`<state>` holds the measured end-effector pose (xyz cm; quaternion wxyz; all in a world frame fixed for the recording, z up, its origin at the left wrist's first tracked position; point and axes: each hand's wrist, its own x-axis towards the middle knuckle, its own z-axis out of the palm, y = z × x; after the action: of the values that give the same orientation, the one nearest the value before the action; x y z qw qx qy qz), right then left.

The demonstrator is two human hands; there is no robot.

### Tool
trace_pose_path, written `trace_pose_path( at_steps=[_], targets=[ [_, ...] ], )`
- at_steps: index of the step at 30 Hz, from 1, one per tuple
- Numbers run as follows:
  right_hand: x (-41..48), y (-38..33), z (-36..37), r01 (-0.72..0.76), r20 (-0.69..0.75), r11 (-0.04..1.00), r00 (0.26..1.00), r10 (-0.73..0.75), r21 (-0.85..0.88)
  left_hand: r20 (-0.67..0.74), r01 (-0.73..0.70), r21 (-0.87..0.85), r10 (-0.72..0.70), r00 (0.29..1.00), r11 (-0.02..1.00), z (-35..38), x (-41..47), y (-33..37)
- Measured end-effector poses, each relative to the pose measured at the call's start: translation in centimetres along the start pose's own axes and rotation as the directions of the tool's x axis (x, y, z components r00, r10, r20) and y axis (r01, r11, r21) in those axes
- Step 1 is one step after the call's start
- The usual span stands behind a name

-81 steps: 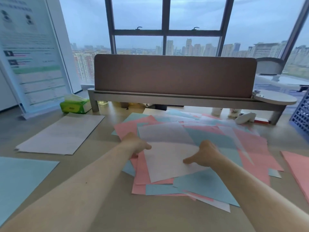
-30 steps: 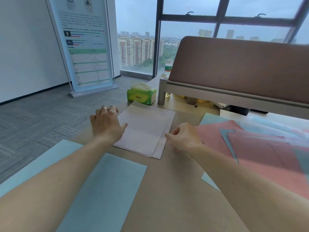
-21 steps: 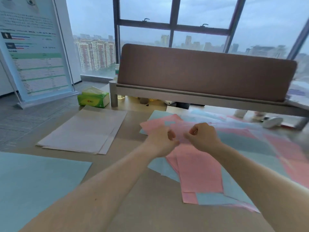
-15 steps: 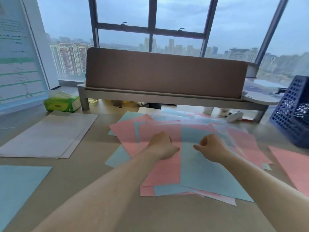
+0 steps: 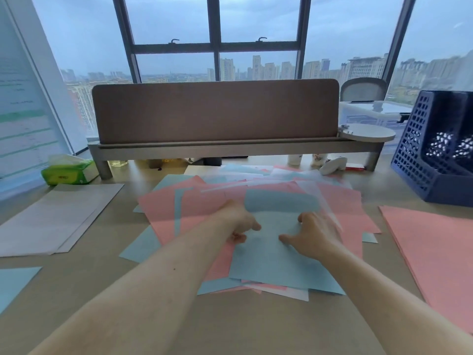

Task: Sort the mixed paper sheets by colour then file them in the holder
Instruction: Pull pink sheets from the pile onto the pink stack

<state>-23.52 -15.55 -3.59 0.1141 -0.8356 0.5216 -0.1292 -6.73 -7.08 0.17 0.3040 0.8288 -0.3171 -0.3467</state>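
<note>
A mixed pile of pink, blue and white sheets lies in the middle of the desk. A blue sheet is on top of it. My left hand pinches this sheet's left edge with curled fingers. My right hand, blurred, rests on the same sheet with thumb and fingers spread. Sorted stacks lie around: white at the left, blue at the near left, pink at the right. The dark blue mesh holder stands at the far right.
A brown desk partition on a grey shelf closes off the back. A green tissue pack sits at the back left, and small bottles and a white object lie under the shelf. A poster stand is at the left.
Both hands laid a white sheet on the white stack at the left, then came back to the mixed pile. The right hand has opened out on the top blue sheet.
</note>
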Motion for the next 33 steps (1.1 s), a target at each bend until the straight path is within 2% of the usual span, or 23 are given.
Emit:
trace_pose_path(
  at_steps=[5, 12, 15, 19, 22, 25, 29, 31, 33],
  targets=[
    [-0.3, 0.2, 0.2, 0.013, -0.03, 1.0, 0.999, -0.012, 0.017, -0.046, 0.015, 0.105, -0.01, 0.999, 0.994, 0.4, 0.0, -0.1],
    [-0.3, 0.1, -0.1, 0.001, -0.02, 1.0, 1.0, -0.001, 0.023, -0.055, 0.04, 0.015, -0.04, 0.998, 0.999, -0.3, 0.0, -0.2],
    [-0.4, 0.1, -0.1, -0.013, -0.013, 0.999, 1.0, 0.013, 0.044, -0.015, 0.013, -0.095, -0.014, 1.0, 0.995, 0.1, 0.2, -0.4],
    [-0.8, 0.1, -0.1, -0.023, -0.003, 0.997, 1.0, 0.024, 0.079, -0.033, -0.07, -0.278, 0.064, 0.997, 0.958, 0.6, -0.3, -0.5],
    [-1.2, 0.3, -0.1, -0.016, -0.014, 0.993, 1.0, 0.018, 0.115, -0.11, -0.147, -0.344, 0.116, 0.987, 0.927, 1.1, -0.5, -1.2],
    [-1.3, 0.6, -0.2, -0.034, 0.004, 0.973, 0.999, 0.033, 0.229, -0.243, -0.245, -0.321, 0.17, 0.955, 0.915, 1.3, -1.0, -2.2],
    [-1.9, 0.0, -0.9, -0.018, -0.079, 0.902, 0.995, 0.058, 0.431, -0.3, -0.421, -0.2, 0.354, 0.886, 0.885, -0.7, -2.5, -3.8],
    [-2.0, -1.6, -1.0, -0.033, -0.057, 0.857, 0.996, 0.073, 0.513, -0.342, -0.49, -0.246, 0.398, 0.851, 0.837, -3.1, -3.9, -5.2],
    [-2.2, -4.5, -0.7, -0.047, 0.026, 0.779, 0.999, 0.039, 0.625, -0.429, -0.514, -0.323, 0.361, 0.828, 0.794, -6.3, -5.7, -7.4]
  ],
)
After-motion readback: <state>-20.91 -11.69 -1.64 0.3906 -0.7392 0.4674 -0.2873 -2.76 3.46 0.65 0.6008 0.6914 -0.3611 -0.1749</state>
